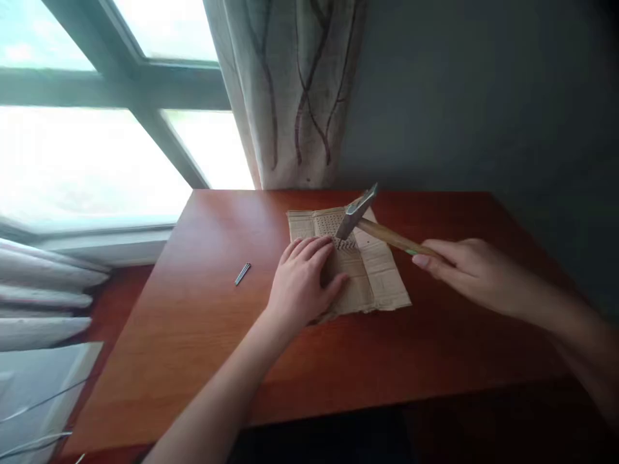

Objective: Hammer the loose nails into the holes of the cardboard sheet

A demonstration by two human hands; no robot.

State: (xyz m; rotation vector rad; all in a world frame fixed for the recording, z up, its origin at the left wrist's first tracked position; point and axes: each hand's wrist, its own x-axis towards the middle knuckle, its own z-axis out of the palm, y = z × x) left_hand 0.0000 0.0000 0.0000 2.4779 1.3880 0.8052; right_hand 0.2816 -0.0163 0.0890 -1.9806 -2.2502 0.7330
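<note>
A creased sheet of brown cardboard [387,274] lies on the wooden table, with rows of small dark holes [329,223] in its upper part. My left hand [302,277] rests on the cardboard's left side, fingers stretched out and thumb apart. In my right hand [457,264] is the wooden handle of a hammer [358,212], gripped near its end. The steel head slants over the holes, just beyond my left fingertips. Short dark slanted marks, possibly nails, show beside the head; they are too small to tell. What lies under my left fingers is hidden.
Several loose nails [242,274] lie together on the reddish-brown table [193,341], left of my left hand. A patterned curtain [294,96] hangs behind the table's far edge. Windows are on the left, and cables [43,441] lie at lower left.
</note>
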